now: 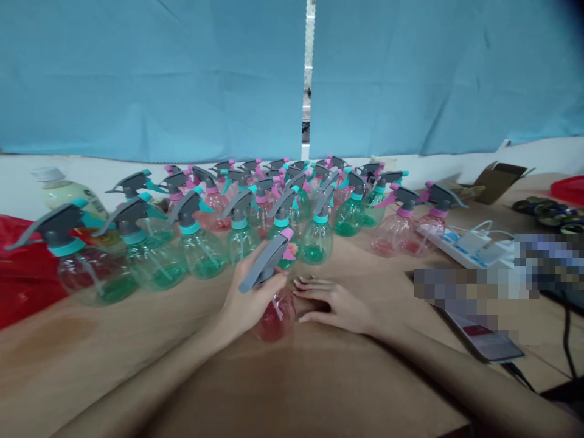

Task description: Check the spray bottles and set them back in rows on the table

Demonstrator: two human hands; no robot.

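Note:
A pink spray bottle (275,317) with a grey trigger head and pink cap stands on the brown table (137,353) right in front of me. My left hand (249,298) is wrapped around its neck just under the trigger. My right hand (335,302) lies beside the bottle's right side, fingers stretched out and touching its body. Behind them stand several green spray bottles (201,246) and pink spray bottles (401,228) with grey triggers, in a broad cluster across the table.
A red plastic bag (22,274) lies at the left edge. A capped yellowish bottle (61,188) stands behind it. A white power strip (465,243) with cables, a cardboard box (499,179) and dark round items (547,213) sit at the right. A blue cloth (159,73) hangs behind.

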